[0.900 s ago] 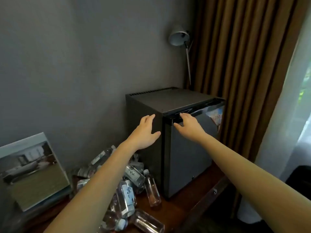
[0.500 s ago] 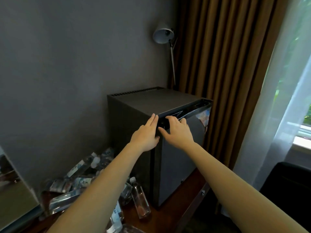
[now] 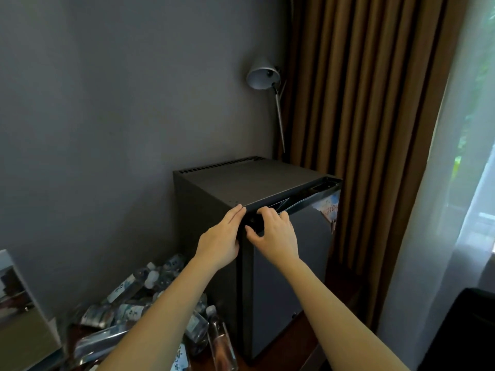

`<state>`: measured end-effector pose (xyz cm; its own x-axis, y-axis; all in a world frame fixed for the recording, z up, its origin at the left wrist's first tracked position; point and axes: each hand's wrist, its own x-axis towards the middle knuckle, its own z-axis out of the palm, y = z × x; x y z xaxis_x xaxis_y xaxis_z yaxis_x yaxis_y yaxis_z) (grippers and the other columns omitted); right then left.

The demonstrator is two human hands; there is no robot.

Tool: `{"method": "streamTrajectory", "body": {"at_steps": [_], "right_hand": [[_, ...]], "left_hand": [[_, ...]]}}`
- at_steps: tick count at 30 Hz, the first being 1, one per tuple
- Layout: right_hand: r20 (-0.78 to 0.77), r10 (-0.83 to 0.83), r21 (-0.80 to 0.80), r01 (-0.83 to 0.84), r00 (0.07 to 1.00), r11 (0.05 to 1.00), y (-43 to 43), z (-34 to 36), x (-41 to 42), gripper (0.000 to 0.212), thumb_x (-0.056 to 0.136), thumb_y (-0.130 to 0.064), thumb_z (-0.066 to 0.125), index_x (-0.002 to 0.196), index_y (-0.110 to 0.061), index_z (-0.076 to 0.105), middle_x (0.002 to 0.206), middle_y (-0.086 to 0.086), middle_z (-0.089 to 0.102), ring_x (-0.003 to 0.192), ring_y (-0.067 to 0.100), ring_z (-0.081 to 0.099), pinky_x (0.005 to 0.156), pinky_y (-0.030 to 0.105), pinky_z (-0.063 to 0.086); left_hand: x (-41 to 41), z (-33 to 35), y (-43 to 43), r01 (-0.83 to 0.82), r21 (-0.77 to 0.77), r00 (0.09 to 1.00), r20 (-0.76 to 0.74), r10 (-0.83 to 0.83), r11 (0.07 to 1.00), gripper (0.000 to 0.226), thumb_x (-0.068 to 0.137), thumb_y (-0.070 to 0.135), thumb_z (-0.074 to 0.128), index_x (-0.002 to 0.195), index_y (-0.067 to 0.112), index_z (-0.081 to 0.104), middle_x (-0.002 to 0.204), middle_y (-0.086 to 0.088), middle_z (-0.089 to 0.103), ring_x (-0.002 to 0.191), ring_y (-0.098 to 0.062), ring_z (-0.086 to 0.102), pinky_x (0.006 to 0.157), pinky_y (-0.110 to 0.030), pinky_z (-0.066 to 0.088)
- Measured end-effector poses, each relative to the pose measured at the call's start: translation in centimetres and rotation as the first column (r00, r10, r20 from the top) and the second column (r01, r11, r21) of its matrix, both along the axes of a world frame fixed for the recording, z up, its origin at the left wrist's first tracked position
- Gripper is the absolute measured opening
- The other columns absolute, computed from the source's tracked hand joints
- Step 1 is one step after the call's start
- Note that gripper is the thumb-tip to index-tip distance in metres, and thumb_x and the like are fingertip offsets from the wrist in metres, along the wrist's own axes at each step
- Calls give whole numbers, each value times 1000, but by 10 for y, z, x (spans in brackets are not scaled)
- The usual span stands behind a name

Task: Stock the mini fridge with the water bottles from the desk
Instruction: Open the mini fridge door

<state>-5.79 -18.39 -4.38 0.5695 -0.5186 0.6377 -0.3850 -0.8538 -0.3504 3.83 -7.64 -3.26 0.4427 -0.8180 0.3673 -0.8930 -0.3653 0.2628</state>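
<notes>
Clear plastic water bottles with white caps and blue-printed labels (image 3: 128, 311): a loose heap, mostly lying on their sides, on the brown wooden tabletop (image 3: 281, 346) against the left side of the fridge; one stands upright at the heap's near edge; none in hand, none stocked. Dark grey box-shaped mini fridge (image 3: 241, 180): standing on the same tabletop, vent slots along the rear of its top. Grey fridge door (image 3: 294, 263): appears closed; whether the seal has parted cannot be told. Right grip (image 3: 276, 236): fingers curled over the black recess at the door's top edge, thumb beneath, holding the door. Left grip (image 3: 219, 242): fingers straight, laid flat on the cabinet's upper front corner, holding nothing. Change: under a second ago the left grip hung in the air short of the fridge and the right only rested at the door's top; both have since settled, one bracing, one hooking. Reading: the opening pull looks imminent, and stocking cannot begin until the door swings. Surroundings: grey wall; grey cone-shaded lamp on a thin stem (image 3: 263, 76); brown pleated curtain (image 3: 361, 103); white sheer curtain (image 3: 442, 236); framed picture (image 3: 16, 303) propped at far left.
</notes>
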Motion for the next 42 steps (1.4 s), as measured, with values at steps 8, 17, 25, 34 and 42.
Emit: {"method": "streamTrajectory", "body": {"at_steps": [8, 17, 25, 34, 42], "right_hand": [[230, 110, -8, -111, 967, 994, -3, -19, -51, 32, 83, -37, 58, 106, -14, 58, 99, -5, 57, 86, 12, 47, 73, 24, 46], [503, 49, -1, -56, 863, 998, -59, -39, -208, 35, 86, -32, 49, 105, -4, 59, 110, 3, 59, 101, 11, 49, 90, 6, 34], [544, -378, 344, 212, 749, 915, -112, -63, -312, 55, 93, -39, 46, 137, -8, 37, 133, 4, 43, 125, 18, 39, 100, 25, 30], [309, -473, 629, 196, 825, 752, -181, -86, -362, 58, 96, -14, 44, 149, -16, 20, 151, 5, 32, 137, 21, 34, 110, 35, 30], [274, -472, 740, 130, 838, 660, -217, -79, -367, 70, 91, -14, 57, 149, -19, 18, 139, 3, 49, 129, 22, 45, 102, 32, 38]], "left_hand": [[-15, -7, -8, -84, 30, 996, -25, 85, 996, 74, 86, 10, 55, 147, 30, 19, 157, 13, -3, 77, -18, 61, 54, -28, 46], [-107, -15, -78, 40, -17, 980, -193, -42, 999, 67, 93, 19, 51, 148, 29, 13, 157, 6, -7, 79, -19, 61, 59, -36, 51], [-206, -5, -164, 305, 105, 928, -254, -271, 947, 77, 93, 24, 54, 147, 36, 1, 155, 4, -19, 78, -23, 59, 67, -43, 54], [-227, -8, -213, 346, 199, 918, -275, -287, 917, 78, 93, 27, 53, 148, 34, -2, 154, 3, -23, 104, -26, 55, 80, -41, 54], [-215, -16, -250, 374, 226, 901, -320, -294, 900, 77, 93, 24, 54, 149, 30, 0, 154, -3, -22, 130, -30, 38, 86, -33, 44]]}}
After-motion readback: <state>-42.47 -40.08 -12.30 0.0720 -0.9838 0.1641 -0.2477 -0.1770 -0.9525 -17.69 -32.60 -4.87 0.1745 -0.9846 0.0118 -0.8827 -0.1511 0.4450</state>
